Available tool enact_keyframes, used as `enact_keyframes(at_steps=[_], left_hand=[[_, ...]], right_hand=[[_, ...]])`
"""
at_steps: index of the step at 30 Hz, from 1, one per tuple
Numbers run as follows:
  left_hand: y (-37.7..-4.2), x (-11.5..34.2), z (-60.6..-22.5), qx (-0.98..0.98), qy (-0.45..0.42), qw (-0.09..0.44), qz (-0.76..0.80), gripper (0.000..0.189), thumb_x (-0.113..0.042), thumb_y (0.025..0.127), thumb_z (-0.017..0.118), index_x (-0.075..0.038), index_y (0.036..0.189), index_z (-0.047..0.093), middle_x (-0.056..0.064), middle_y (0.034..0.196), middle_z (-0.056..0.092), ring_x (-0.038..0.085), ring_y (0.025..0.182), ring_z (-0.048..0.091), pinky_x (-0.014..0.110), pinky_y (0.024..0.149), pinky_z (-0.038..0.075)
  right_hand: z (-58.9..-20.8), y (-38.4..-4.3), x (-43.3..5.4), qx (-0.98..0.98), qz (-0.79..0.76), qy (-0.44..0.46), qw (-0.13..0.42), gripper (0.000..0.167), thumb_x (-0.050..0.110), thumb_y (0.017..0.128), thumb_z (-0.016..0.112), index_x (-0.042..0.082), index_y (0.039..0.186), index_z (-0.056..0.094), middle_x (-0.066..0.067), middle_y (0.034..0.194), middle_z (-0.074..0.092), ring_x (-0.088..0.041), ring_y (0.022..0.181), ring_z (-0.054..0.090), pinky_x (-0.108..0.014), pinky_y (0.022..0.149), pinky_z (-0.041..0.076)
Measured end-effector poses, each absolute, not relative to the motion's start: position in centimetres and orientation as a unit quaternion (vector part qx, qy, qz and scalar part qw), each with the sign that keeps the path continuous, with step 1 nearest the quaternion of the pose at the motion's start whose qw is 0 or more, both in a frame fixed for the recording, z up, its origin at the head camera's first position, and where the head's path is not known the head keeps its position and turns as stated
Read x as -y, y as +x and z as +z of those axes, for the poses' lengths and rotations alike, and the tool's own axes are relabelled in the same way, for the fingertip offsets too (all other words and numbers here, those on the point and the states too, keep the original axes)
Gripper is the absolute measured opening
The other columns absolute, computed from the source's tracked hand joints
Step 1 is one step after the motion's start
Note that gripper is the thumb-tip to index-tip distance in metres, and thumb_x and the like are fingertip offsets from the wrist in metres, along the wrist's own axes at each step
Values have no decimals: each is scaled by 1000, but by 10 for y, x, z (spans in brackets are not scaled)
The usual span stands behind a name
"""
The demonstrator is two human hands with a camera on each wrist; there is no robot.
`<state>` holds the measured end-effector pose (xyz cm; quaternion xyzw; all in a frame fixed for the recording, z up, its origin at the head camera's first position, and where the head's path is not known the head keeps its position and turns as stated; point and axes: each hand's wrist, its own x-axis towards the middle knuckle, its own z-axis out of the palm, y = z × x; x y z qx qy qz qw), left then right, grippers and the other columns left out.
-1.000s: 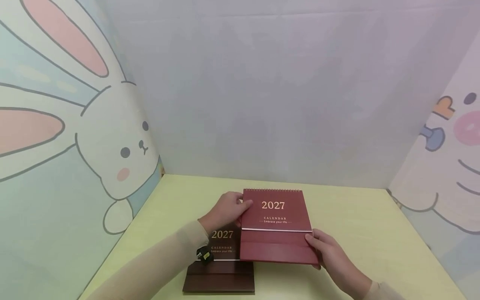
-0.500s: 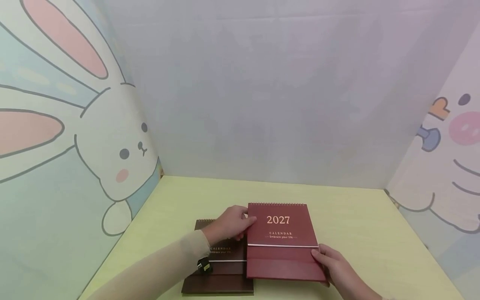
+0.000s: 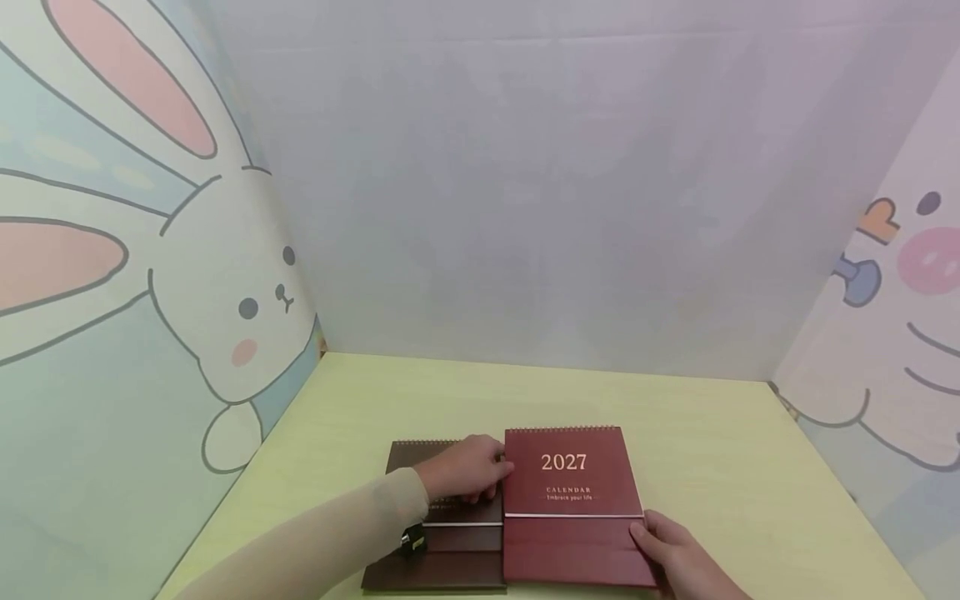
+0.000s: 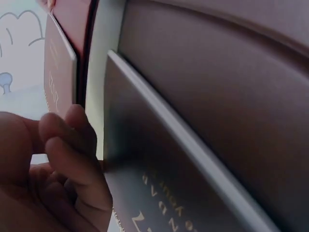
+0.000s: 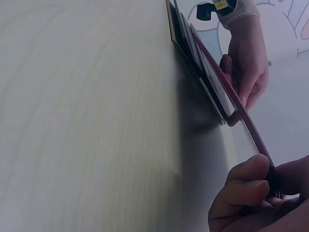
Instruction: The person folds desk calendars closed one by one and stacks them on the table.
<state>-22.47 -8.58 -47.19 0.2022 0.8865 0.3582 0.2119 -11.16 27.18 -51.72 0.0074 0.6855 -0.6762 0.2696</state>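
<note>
Two desk calendars are seen on the one tabletop (image 3: 712, 450): one red calendar (image 3: 573, 500) on the right and one dark brown calendar (image 3: 442, 550) on the left, just beside it. Two hands are counted, the left hand (image 3: 468, 468) and the right hand (image 3: 675, 557). Two cartoon wall panels are seen, one left, one right.

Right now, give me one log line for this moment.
left hand: holds red calendar left edge | right hand: pinches its near right corner | brown calendar: flat on table, beside it
</note>
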Motion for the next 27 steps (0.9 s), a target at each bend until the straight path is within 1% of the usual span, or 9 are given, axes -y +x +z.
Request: enact_keyframes(at_steps=[3,5,9,12,15,17,20,22,27], left_hand=[[-222,84,-472,-892,206,217,338,20,-22,120,69,-12,107,79,-3,60,62,13,47,53,28,50,46],[-220,82,-473,-894,213,216,329,17,-21,119,70,-12,109,81,-4,59,61,12,47,52,27,49,45],[-218,80,-475,-899,217,214,314,27,-20,117,74,-13,91,77,-4,57,60,11,46,52,26,49,46],[-217,78,-478,-905,214,210,300,32,-21,114,78,-15,83,74,-5,57,60,11,46,53,26,50,47],[-216,76,-480,-915,215,193,282,30,-23,111,82,-17,83,75,-6,55,59,9,45,53,26,52,48],[-215,75,-480,-924,222,172,259,29,-24,109,85,-19,83,75,-8,54,58,8,44,54,25,54,49],[-213,73,-480,-936,232,141,224,31,-27,107,87,-20,80,73,-10,56,58,6,45,52,24,57,48],[-212,72,-480,-941,235,127,207,34,-28,106,88,-21,77,71,-10,58,58,5,46,51,24,56,48],[-209,69,-481,-942,228,125,212,30,-27,106,89,-20,81,75,-9,58,60,5,45,53,23,55,48]], right_hand=[[-521,-110,-273,-695,-668,8,266,49,24,129,42,-16,156,48,-9,124,87,-21,104,85,-37,84,70],[-522,-109,-275,-703,-660,5,264,50,23,129,41,-18,158,47,-11,125,88,-22,103,85,-37,82,69],[-523,-111,-276,-721,-642,-10,260,51,20,129,41,-22,157,45,-15,128,88,-22,105,87,-37,83,70],[-523,-114,-275,-767,-593,-12,244,48,17,128,42,-23,153,51,-17,125,87,-22,105,85,-36,86,67],[-524,-114,-269,-849,-488,12,202,39,19,126,53,-14,143,66,-11,116,86,-19,102,77,-36,88,62],[-523,-114,-264,-900,-399,28,173,29,22,122,62,-4,128,73,-6,102,81,-19,93,69,-37,84,56],[-521,-114,-257,-943,-297,35,147,19,26,117,72,8,113,72,-2,85,68,-19,80,61,-38,78,52],[-519,-113,-255,-955,-260,22,140,21,28,116,75,10,105,68,-3,77,59,-19,73,56,-36,74,48],[-512,-114,-257,-959,-245,11,143,33,31,111,82,13,92,62,-1,74,58,-16,68,51,-29,68,41]])
